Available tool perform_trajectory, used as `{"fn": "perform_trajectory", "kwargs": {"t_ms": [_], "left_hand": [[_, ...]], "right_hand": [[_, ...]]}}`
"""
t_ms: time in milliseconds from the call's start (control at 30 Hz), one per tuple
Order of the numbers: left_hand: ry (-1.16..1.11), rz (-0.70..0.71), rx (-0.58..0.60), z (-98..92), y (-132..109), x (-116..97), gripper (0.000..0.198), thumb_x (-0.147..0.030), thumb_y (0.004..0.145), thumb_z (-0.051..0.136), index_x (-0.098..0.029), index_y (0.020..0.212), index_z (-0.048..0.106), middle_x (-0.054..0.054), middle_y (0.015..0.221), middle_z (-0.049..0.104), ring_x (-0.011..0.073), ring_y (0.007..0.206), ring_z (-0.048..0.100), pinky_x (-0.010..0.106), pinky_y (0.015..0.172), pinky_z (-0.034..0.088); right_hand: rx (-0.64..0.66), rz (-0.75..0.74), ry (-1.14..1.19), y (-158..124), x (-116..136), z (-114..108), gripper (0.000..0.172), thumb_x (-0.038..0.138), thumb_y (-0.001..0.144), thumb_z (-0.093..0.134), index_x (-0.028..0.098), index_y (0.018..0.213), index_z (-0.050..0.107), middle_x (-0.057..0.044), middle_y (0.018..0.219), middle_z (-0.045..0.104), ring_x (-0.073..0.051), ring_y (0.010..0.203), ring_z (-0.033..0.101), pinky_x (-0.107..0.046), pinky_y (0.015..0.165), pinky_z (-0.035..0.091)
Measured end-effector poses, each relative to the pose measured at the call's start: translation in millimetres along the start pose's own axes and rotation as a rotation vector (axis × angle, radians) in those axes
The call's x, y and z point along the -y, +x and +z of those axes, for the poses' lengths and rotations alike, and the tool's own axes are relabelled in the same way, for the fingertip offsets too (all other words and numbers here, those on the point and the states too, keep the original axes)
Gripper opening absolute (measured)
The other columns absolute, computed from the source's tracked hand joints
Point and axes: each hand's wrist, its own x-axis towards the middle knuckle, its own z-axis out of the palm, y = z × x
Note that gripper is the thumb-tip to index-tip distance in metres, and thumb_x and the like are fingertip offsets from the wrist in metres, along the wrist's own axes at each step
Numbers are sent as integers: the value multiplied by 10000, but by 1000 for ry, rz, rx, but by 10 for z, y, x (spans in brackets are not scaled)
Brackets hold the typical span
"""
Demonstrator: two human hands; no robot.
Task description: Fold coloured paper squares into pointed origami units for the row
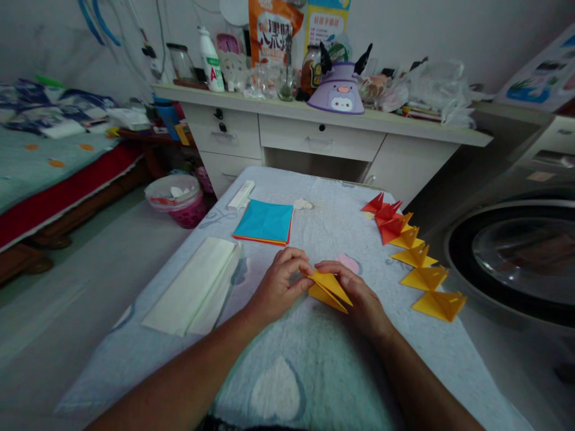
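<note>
A folded yellow paper piece (329, 290) lies on the cloth-covered table (291, 359) in front of me. My left hand (279, 284) pinches its left corner with curled fingers. My right hand (359, 292) presses down on its right side, fingers bent over the paper. A stack of square paper sheets (265, 222), blue on top, lies just beyond my hands. Along the right side runs a row of finished folded pieces, several yellow (424, 276) and three red (386, 216).
Folded white paper (197, 286) lies at the table's left. A white box (241, 194) sits at the far left corner. Beyond stand a cluttered desk (323, 123), a pink bin (176, 199), a bed (49, 173) at left and a washing machine (516, 251) at right.
</note>
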Motion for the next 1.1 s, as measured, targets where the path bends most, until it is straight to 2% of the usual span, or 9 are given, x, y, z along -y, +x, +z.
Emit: {"fn": "perform_trajectory", "kwargs": {"t_ms": [133, 233, 367, 500, 667, 833, 1100], "left_hand": [[-242, -75, 18, 25, 1, 39, 33, -217, 839, 616, -187, 851, 610, 44, 993, 583, 170, 958, 562, 285, 820, 448], [-437, -207, 46, 72, 1, 68, 152, -309, 837, 641, -172, 883, 597, 21, 870, 586, 144, 820, 557, 250, 728, 437], [-659, -399, 69, 140, 6, 63, 314, -415, 768, 724, -161, 866, 567, -32, 709, 539, 91, 631, 494, 198, 589, 377], [-790, -487, 124, 171, 10, 28, 402, -432, 708, 779, -162, 919, 569, -12, 778, 601, 98, 662, 550, 199, 599, 410], [-891, -559, 173, 172, 2, -11, 423, -365, 660, 826, -160, 938, 580, 2, 819, 641, 107, 681, 595, 205, 610, 437], [-919, -537, 179, 189, -2, -27, 390, -300, 637, 838, -159, 904, 591, -14, 806, 634, 111, 713, 607, 213, 656, 449], [-812, -518, 156, 240, -19, 51, 375, -327, 645, 814, -146, 882, 586, -26, 768, 597, 96, 659, 562, 211, 621, 427]], "right_hand": [[8, 29, 98, -7, -43, -11, 422, 539, 847, 543, 239, 1126, 642, -81, 1187, 628, -279, 1108, 576, -432, 974, 445], [17, 81, 114, -4, -32, 26, 368, 441, 818, 650, 257, 1136, 629, -58, 1113, 658, -236, 1026, 608, -398, 936, 469], [-17, 117, 213, 2, 0, 90, 254, 408, 811, 691, 241, 999, 654, -37, 985, 690, -188, 877, 636, -345, 852, 493], [-23, 145, 262, 7, -12, 103, 244, 410, 807, 705, 224, 958, 661, -28, 919, 695, -174, 815, 638, -330, 805, 496], [-63, 168, 284, 14, -61, 103, 250, 424, 779, 733, 207, 860, 640, -3, 797, 672, -145, 692, 609, -286, 678, 489], [-97, 167, 293, 21, -100, 133, 271, 422, 754, 758, 213, 816, 596, 23, 733, 637, -113, 606, 554, -235, 582, 439], [-83, 117, 223, 14, -87, 148, 246, 419, 763, 748, 213, 806, 622, 19, 728, 615, -129, 662, 539, -249, 640, 428]]}}
